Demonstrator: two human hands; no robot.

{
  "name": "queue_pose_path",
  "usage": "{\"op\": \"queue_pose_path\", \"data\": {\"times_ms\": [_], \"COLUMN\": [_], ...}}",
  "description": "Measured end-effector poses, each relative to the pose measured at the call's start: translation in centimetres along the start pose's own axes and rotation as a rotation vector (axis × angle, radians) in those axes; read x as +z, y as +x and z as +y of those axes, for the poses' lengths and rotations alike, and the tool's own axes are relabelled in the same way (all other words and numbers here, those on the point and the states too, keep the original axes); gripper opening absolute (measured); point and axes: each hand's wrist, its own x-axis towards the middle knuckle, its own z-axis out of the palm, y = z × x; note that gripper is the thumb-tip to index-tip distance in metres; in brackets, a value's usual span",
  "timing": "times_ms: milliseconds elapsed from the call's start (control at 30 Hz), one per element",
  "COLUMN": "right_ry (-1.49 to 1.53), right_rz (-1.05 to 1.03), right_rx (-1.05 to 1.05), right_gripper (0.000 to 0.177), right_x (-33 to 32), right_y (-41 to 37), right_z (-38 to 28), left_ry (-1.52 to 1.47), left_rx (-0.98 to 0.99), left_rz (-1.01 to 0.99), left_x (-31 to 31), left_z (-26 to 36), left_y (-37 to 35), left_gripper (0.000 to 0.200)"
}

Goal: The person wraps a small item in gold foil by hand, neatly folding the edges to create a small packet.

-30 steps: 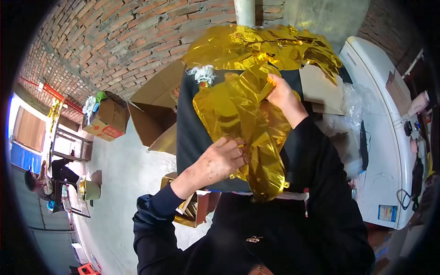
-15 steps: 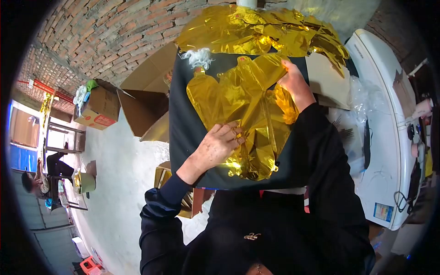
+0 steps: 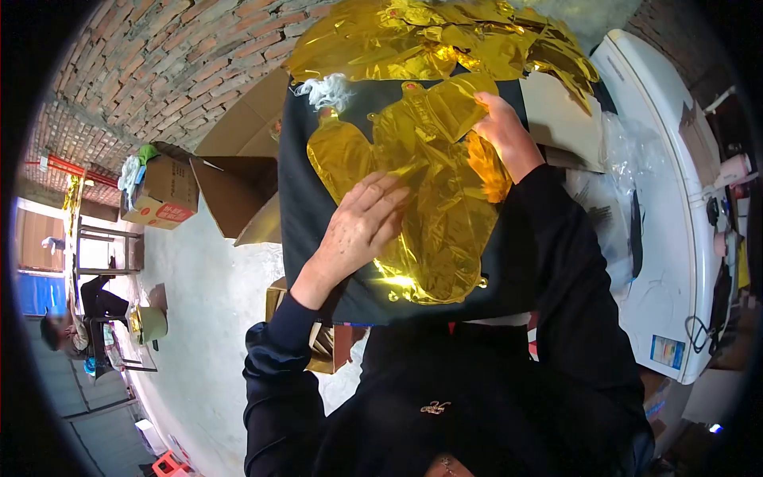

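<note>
A shiny gold foil balloon [image 3: 445, 230], uninflated and lying flat, is spread over the black-covered table [image 3: 318, 246] in front of me. My right hand [image 3: 507, 133] pinches its upper right edge between thumb and fingers. Across the middle-left of the foil lies my left hand [image 3: 358, 222], palm down with fingers stretched out, pressing on the surface. An orange-gold crumpled piece of foil [image 3: 486, 168] shows just below my right hand. Small tabs stick out along the balloon's lower rim. A tuft of white strings [image 3: 326, 91] rests by the balloon's upper left lobe.
A heap of gold foil balloons [image 3: 429, 44] covers the table's far end. Open cardboard boxes [image 3: 234, 195] stand at the left, with another carton [image 3: 163, 191] beyond. Clear plastic bags [image 3: 616, 171] and a white appliance [image 3: 660, 262] line the right side. A person [image 3: 75, 330] sits far left.
My left hand has moved up and left over the foil, and its lower part now lies smoother and flatter. My right hand keeps its pinch on the edge. The whole view has shifted slightly.
</note>
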Motion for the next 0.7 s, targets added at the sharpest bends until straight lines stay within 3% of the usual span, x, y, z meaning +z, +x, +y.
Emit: {"op": "queue_pose_path", "data": {"times_ms": [33,133,200,300,367,433,500,567,700], "right_ry": [-0.141,-0.770,-0.640,0.016,0.475,0.152,0.166,0.515,0.452], "right_rz": [-0.076,-0.299,-0.229,-0.099,-0.005,-0.151,-0.148,0.007,0.103], "right_rx": [-0.082,-0.580,-0.442,-0.090,0.069,-0.163,-0.182,0.013,0.050], "right_gripper": [0.036,0.038,0.038,0.035,0.033,0.032,0.033,0.034,0.034], "right_x": [-1.4,-5.5,-5.5,-2.6,1.4,0.0,-0.7,1.3,1.2], "right_y": [1.4,6.0,6.4,5.9,-0.4,0.9,2.0,0.3,0.8], "right_z": [1.1,4.2,4.6,3.7,0.4,2.2,3.1,1.9,1.9], "left_ry": [0.015,0.061,0.086,0.123,0.137,0.139,0.148,0.161,0.173], "left_rx": [0.006,0.020,0.052,0.064,0.058,0.056,0.053,0.049,0.042], "left_rz": [0.004,-0.025,-0.027,-0.043,-0.054,-0.056,-0.056,-0.055,-0.064], "left_x": [0.6,2.8,4.3,5.5,5.6,5.5,5.6,5.8,6.5], "left_z": [0.1,0.0,-0.4,-0.7,-0.6,-0.7,-0.9,-1.1,-0.7], "left_y": [0.4,1.5,1.9,2.3,2.4,2.6,2.8,2.8,3.2], "left_gripper": [0.046,0.046,0.048,0.051,0.049,0.049,0.049,0.048,0.051]}}
